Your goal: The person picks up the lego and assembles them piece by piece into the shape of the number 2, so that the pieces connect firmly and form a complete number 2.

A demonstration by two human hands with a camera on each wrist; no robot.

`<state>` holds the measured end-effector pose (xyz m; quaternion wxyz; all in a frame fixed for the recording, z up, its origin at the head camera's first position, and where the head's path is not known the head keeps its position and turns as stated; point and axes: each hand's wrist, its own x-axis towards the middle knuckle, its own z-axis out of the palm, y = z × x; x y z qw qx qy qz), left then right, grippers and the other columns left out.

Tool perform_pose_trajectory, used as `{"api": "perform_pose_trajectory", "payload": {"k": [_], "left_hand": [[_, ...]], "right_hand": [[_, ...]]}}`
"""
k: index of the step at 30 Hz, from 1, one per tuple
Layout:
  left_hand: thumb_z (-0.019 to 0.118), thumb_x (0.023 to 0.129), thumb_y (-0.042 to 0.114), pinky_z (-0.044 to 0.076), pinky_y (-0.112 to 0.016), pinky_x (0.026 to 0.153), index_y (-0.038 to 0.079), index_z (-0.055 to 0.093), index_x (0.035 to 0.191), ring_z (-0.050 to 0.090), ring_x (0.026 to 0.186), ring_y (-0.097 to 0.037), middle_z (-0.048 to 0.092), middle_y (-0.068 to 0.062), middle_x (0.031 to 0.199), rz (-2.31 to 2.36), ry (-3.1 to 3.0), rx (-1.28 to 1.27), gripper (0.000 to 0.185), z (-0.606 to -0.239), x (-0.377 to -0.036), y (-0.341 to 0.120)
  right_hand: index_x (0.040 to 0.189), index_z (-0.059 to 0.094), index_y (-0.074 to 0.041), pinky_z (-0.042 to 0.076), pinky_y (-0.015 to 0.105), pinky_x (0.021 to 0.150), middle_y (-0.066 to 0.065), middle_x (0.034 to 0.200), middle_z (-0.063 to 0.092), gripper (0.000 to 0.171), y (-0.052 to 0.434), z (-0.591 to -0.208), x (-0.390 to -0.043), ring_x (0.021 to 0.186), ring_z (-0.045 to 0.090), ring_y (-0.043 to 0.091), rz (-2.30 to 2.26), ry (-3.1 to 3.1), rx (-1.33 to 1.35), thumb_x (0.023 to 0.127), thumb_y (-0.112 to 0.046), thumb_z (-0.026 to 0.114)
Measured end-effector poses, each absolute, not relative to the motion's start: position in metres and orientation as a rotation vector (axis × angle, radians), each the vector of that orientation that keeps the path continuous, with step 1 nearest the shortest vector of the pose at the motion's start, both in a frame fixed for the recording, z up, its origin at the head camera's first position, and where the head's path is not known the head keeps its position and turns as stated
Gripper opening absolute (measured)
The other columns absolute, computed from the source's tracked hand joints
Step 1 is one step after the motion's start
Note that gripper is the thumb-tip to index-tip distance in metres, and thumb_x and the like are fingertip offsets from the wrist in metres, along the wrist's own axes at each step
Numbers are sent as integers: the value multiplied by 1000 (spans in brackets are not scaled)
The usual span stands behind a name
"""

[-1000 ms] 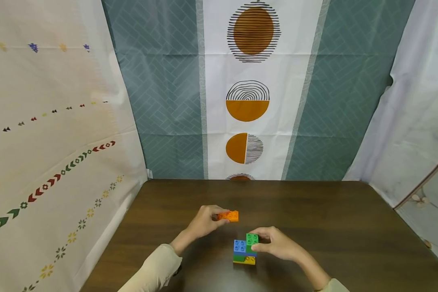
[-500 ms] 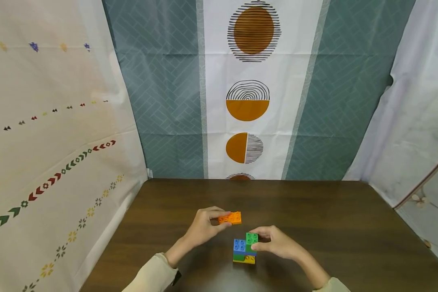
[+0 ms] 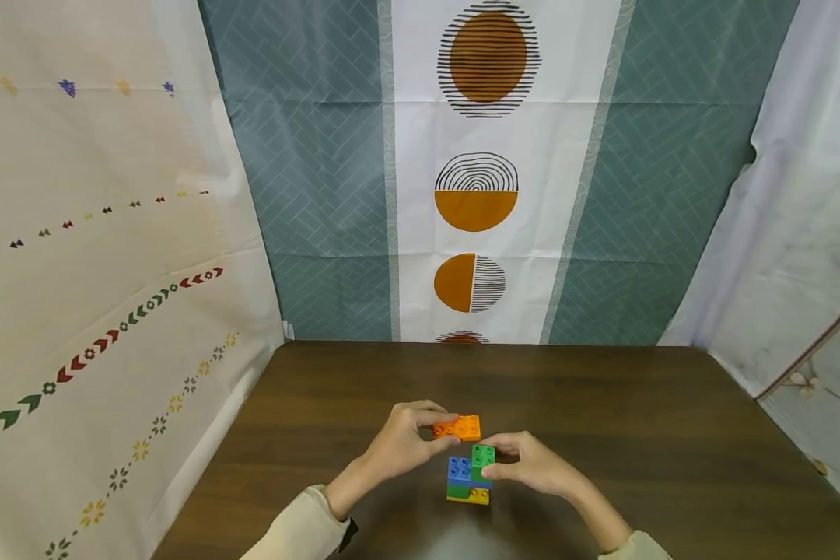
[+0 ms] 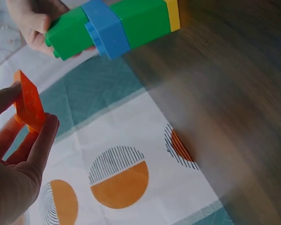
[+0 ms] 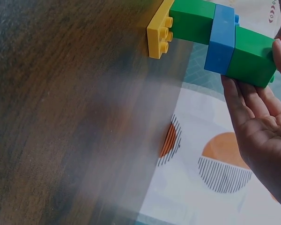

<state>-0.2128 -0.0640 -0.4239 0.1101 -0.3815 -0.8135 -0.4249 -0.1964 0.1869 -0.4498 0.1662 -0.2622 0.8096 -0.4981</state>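
With the left hand (image 3: 400, 445) pinching the orange brick (image 3: 458, 427) just above and left of the brick stack (image 3: 470, 476) on the surface (image 3: 637, 435), the right hand (image 3: 532, 465), fingers round the stack's top green brick (image 3: 484, 456), should brace it while studs are squared before pressing.

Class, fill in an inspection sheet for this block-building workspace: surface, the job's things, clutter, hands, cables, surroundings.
Surface: dark wooden table, bare apart from the blocks.
Job's things: orange brick, held above the table; block stack standing on the table, yellow plate at the bottom, green and blue bricks above.
Clutter: nothing seen.
Hands: left hand pinches the orange brick between thumb and fingers; right hand holds the top green brick of the stack.
Cables: nothing seen.
Surroundings: patterned cloth backdrop with orange circles behind; pale printed cloth at the left; white cloth at the right.
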Motion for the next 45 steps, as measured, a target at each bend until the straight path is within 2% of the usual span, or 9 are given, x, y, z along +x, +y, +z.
{"api": "perform_pose_trajectory", "payload": {"k": [6,11,18,22,26,29,45], "left_hand": [[79,82,18,51,-13,66,4,74,111,67,90,-18,74,-8,103,-1152,-2396,-1194,33,-423,-207,-56],[78,83,18,48,-11,62,6,73,113,63,93,-15,73,-6,107,-1084,-2428,-1249,33,-426,-204,-50],[77,84,18,42,-6,61,6,74,112,58,86,-10,73,-4,106,-978,-2435,-1283,31,-432,-201,-43],[76,85,20,38,-3,61,6,74,112,57,84,-8,73,-4,106,-926,-2431,-1291,31,-435,-201,-39],[77,84,20,44,-7,64,6,74,112,60,86,-10,74,-4,106,-909,-2421,-1281,32,-436,-201,-38],[77,84,20,47,-9,67,6,74,112,61,88,-11,74,-5,106,-895,-2415,-1272,32,-436,-202,-38],[77,84,22,43,-5,70,8,75,111,59,86,-10,73,-2,105,-799,-2409,-1261,31,-437,-204,-41]], "right_hand": [[128,54,12,55,32,91,26,123,64,49,189,-452,-196,112,64,32,-1459,2234,-762,95,-23,62],[127,56,11,55,29,90,27,123,64,45,189,-453,-197,107,66,16,-1488,2198,-784,96,-22,61],[123,61,6,53,23,89,20,116,69,40,189,-455,-196,100,63,0,-1469,2247,-815,95,-22,63],[121,62,4,50,19,89,17,114,70,38,191,-455,-195,100,61,-2,-1450,2292,-838,95,-23,64],[120,62,5,49,15,85,19,112,70,37,190,-456,-195,96,63,-1,-1473,2271,-832,94,-22,64],[120,62,6,50,15,83,21,112,70,36,189,-457,-195,94,64,-1,-1491,2253,-826,95,-20,64],[118,59,6,51,15,82,21,113,68,33,187,-459,-194,93,65,1,-1528,2281,-811,94,-17,64]]}}
